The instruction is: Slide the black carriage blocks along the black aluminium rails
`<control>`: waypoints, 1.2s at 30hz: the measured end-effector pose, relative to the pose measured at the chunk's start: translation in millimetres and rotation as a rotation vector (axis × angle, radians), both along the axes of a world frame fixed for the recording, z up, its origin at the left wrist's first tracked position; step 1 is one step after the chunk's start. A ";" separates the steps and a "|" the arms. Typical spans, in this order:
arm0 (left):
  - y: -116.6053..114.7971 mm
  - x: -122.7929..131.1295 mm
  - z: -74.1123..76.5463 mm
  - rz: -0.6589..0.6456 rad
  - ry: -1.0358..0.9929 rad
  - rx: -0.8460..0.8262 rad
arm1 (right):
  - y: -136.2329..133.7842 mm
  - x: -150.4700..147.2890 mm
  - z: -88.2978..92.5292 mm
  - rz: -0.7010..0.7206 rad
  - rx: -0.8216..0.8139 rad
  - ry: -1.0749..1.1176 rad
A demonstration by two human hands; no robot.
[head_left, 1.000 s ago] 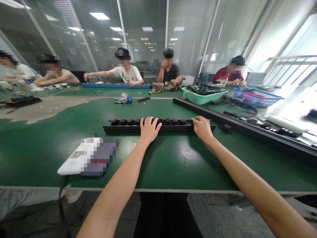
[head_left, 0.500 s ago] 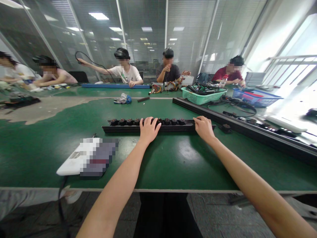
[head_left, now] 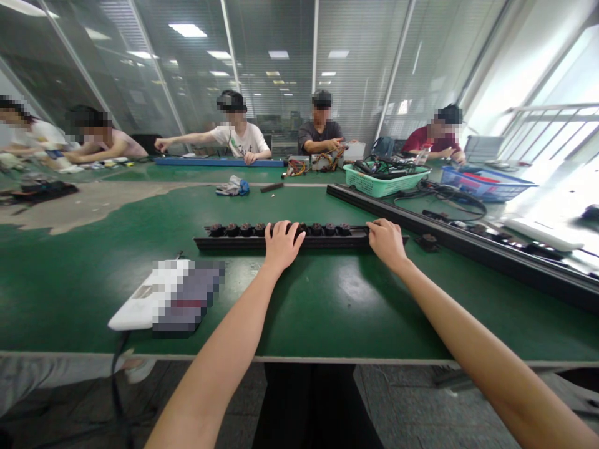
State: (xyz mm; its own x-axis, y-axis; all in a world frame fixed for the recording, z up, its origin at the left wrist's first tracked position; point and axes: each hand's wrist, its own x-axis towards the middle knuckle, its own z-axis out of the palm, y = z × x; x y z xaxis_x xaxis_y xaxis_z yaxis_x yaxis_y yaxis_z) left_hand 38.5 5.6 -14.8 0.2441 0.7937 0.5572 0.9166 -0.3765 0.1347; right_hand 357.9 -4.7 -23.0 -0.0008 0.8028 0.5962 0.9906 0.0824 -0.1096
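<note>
A long black rail lies crosswise on the green table, with a row of small black round parts along its top. Over its middle is my left hand, the fingers somewhat apart and bent over the rail, covering some of the parts. My right hand is closed at the rail's right end, thumb and forefinger pressed together there. Whether those fingers also pinch a small part is hidden. Just right of that hand sits a small black piece.
A longer black rail runs diagonally on the right. Behind it stand a green basket of cables and a blue basket. A white device lies at front left, a crumpled cloth farther back. Several people sit around the table.
My hands and the rail have stayed put. Across the table, one person's raised arm with a cable has come down, and another's hands have lowered to the wired box.
</note>
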 end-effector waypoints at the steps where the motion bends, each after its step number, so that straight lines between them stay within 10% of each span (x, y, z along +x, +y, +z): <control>1: -0.1 0.0 0.0 0.000 -0.001 0.000 | -0.1 -0.1 0.1 -0.004 -0.002 0.000; 36: 0.2 0.2 0.0 0.000 0.001 0.006 | 1.4 16.3 5.0 0.063 -0.019 0.089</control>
State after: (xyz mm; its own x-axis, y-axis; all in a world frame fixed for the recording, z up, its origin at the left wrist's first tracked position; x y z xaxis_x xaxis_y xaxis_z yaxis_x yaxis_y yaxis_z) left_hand 38.6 5.8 -14.8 0.2442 0.7903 0.5619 0.9169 -0.3769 0.1316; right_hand 374.2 -3.3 -18.0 0.0011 0.8140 0.5808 0.9698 0.1409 -0.1993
